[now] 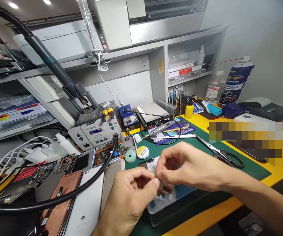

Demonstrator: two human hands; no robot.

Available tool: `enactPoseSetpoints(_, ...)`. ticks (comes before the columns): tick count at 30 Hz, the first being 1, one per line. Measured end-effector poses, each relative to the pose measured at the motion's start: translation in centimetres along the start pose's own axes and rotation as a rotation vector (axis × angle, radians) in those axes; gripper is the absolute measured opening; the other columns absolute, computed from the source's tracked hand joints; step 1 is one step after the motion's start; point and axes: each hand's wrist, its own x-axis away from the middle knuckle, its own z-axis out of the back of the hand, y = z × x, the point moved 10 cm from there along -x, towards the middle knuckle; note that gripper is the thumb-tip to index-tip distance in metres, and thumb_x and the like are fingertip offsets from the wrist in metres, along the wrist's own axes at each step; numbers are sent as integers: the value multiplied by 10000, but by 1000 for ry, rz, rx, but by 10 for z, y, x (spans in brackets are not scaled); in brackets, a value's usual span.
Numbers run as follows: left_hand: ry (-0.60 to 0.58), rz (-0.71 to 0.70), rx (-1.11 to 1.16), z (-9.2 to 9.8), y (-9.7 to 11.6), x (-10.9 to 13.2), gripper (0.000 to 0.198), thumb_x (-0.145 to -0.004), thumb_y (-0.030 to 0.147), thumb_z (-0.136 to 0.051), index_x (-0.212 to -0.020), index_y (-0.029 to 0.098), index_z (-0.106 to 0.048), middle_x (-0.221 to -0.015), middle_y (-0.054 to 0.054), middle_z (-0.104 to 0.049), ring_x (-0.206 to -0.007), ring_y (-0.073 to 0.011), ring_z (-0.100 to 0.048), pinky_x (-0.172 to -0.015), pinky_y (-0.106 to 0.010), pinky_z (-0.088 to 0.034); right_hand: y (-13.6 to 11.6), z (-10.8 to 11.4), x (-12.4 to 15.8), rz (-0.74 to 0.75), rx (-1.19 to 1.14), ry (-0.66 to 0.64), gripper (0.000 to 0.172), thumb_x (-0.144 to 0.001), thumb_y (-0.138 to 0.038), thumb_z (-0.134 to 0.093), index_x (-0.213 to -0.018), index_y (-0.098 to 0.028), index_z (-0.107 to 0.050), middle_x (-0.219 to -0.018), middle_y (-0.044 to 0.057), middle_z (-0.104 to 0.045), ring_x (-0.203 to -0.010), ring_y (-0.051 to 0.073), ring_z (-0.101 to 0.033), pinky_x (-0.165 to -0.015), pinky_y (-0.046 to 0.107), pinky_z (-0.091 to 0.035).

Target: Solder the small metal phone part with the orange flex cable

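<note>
My left hand (131, 196) is closed in a pinch, thumb against index finger. My right hand (181, 168) meets it from the right with its fingertips pinched too. Whatever sits between the fingertips is hidden or too small to name. Just below them are small brown, copper-toned pieces (164, 190), partly covered by the fingers. Under these lies a pale, blue-marked flat board or pad (153, 205) with a dark ridged edge, on a green mat (250, 172).
Black-handled scissors (219, 153) lie right of my hands. Round tins (142, 152) and a hot-air station (96, 132) stand beyond. A thick black hose (82, 193) arcs over phones (82, 209) at left. A spray can (236, 82) is at the back right.
</note>
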Motion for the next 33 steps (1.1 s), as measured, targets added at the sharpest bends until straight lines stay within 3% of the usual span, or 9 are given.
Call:
enactPoseSetpoints(7, 0, 64, 69, -2, 1, -2, 387, -755, 515, -831, -781, 150, -707, -427, 78, -445, -346, -43, -302, -341, -165, -240, 6, 9, -3, 48, -204, -14, 405, -932, -543, -731, -1063, -160, -713, -854, 18, -717, -605, 145, -717, -501, 228, -567)
enactPoseSetpoints(11, 34, 44, 81, -1, 11, 0, 338, -761, 463, -829, -770, 151, -701, -452, 86, -439, -381, -41, -326, -365, -157, -250, 11, 12, 1, 26, -238, -33, 406, -938, -522, -737, -1068, -138, -720, -902, 45, -720, -632, 151, -736, -507, 221, -566)
enactPoseSetpoints(18, 37, -4, 54, 1, 19, 0, 318, -791, 449, -818, -775, 142, -737, -487, 55, -502, -420, -51, -370, -384, -170, -264, 16, -15, 1, -52, -276, -171, 340, -859, -467, -834, -850, -163, -682, -719, -5, -707, -561, 127, -693, -465, 187, -513)
enactPoseSetpoints(25, 19, -10, 54, 6, 12, 2, 405, -899, 521, -750, -981, 125, -773, -560, 38, -540, -461, -59, -410, -422, -165, -299, 19, -14, -4, -35, -287, -72, 336, -835, -443, -843, -748, -167, -671, -641, -11, -701, -503, 124, -644, -483, 220, -520)
enactPoseSetpoints(33, 82, -15, 81, 9, 13, 3, 391, -835, 459, -810, -1044, 135, -754, -597, 41, -565, -470, -67, -402, -401, -155, -321, 23, -6, -6, -28, -296, 43, 390, -807, -484, -856, -686, -169, -660, -590, -16, -671, -514, 134, -637, -504, 236, -541)
